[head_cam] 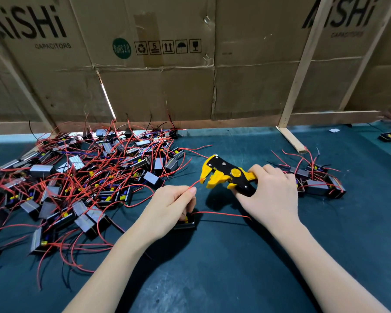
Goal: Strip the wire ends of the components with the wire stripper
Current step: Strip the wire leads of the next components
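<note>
My right hand [270,193] grips the handles of a yellow and black wire stripper [224,173], its jaws pointing left. My left hand [172,205] pinches a red wire [195,183] whose end reaches into the stripper's jaws. That wire belongs to a small black component [186,223] lying on the mat under my left hand's fingers. A second red wire [221,213] of this component runs right toward my right wrist.
A large pile of black components with red wires [77,181] covers the left of the dark green mat [212,267]. A smaller group of components [318,181] lies right of my right hand. Cardboard walls [158,86] and a wooden strut [291,138] close the back.
</note>
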